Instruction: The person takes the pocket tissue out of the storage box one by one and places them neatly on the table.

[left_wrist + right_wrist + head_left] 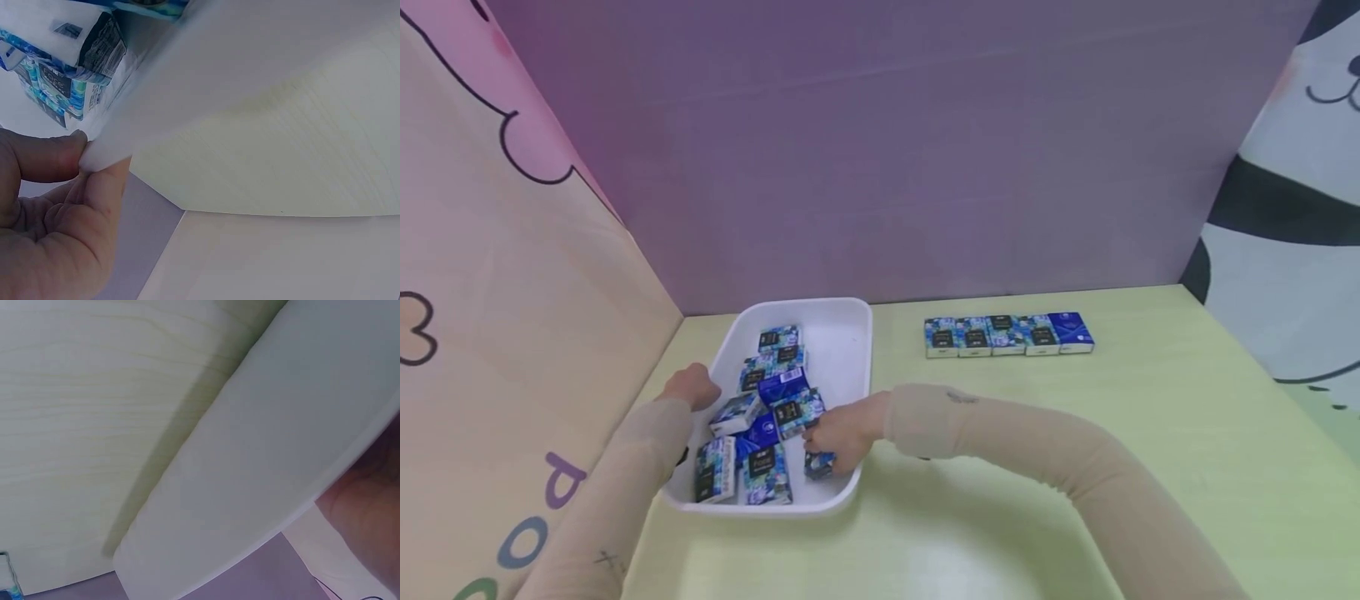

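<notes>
A white plastic tray (846,350) holds several blue patterned packs that look like pocket tissues (767,475). At its left side my left hand (692,387) grips the rim, thumb on one face and bent fingers on the other, as the left wrist view shows. Over the right rim reaches my right hand (847,433), fingers curled down onto a tissue pack (818,467) near the tray's right wall; its fingertips are partly hidden. In the right wrist view the tray's outer wall (237,469) covers most of that hand.
To the right of the tray, a row of several tissue packs (1007,335) lies side by side on the light wooden table (1150,433). A purple panel (925,167) stands behind the table, and a printed wall (512,292) rises close on the left.
</notes>
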A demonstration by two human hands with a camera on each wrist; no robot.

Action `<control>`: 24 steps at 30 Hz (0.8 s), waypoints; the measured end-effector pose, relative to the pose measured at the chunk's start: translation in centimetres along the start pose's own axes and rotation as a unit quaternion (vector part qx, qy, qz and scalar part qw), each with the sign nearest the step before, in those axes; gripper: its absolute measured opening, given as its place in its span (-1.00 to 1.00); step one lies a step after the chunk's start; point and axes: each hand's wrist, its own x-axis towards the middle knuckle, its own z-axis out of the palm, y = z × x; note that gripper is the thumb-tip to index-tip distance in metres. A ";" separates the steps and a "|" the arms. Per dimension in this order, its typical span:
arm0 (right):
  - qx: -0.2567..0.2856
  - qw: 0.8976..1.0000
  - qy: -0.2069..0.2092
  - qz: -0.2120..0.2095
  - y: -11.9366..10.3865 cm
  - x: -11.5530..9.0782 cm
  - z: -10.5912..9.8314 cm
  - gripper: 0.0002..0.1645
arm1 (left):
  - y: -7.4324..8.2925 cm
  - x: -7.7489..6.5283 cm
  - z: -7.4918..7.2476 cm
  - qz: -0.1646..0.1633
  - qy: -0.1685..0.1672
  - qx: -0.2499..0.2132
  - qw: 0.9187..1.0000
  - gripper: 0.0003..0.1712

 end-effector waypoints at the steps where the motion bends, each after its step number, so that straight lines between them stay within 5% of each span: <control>1: 0.001 1.000 0.003 -0.002 0.0 -0.1 0.0 -0.41 | 0.0 0.0 0.0 0.000 0.001 0.000 1.000 -0.55; 9: 0.034 0.999 0.031 0.018 0.0 -0.6 0.1 -0.25 | 0.1 -0.1 0.0 -0.006 -0.001 0.002 1.000 -0.56; 24: -0.017 0.990 0.129 0.047 0.7 -2.3 0.5 -0.30 | 0.3 -0.4 -0.1 -0.002 -0.001 0.007 1.000 -0.56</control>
